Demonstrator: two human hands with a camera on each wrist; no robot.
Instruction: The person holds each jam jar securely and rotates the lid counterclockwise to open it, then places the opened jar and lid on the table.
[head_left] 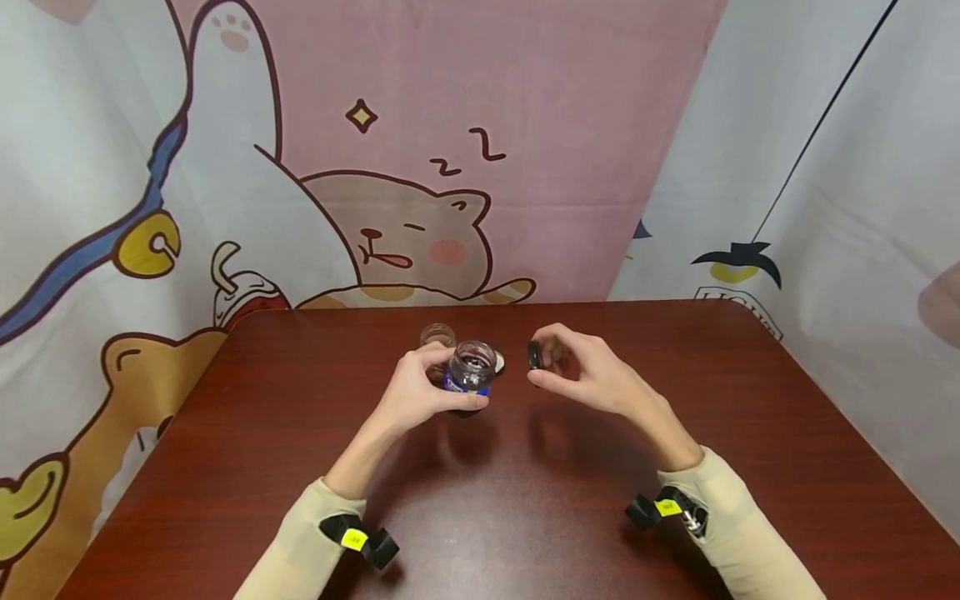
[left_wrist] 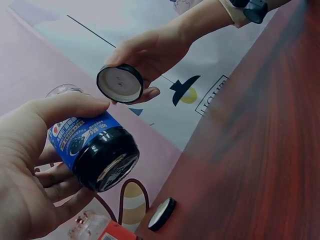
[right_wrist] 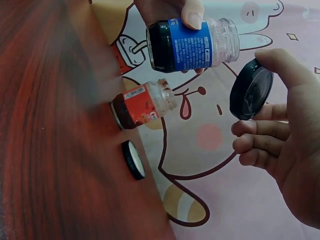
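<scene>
My left hand (head_left: 423, 385) grips a glass jar (left_wrist: 92, 142) with a blue label and dark contents at its base. The jar's mouth is uncovered, and it is held above the table. To its right, my right hand (head_left: 588, 371) pinches a round black lid (right_wrist: 251, 90) between thumb and fingers. The lid's pale inner side (left_wrist: 120, 84) faces the left wrist camera. Lid and jar are apart. Behind the left hand stands a second open glass jar (right_wrist: 142, 105) with a red label and dark brown contents.
A second black lid (right_wrist: 133, 160) with a white inside lies on the table beside the red-labelled jar. The dark red wooden table (head_left: 480, 517) reaches back to a cartoon-printed cloth (head_left: 525, 167), and more cloth hangs at the right.
</scene>
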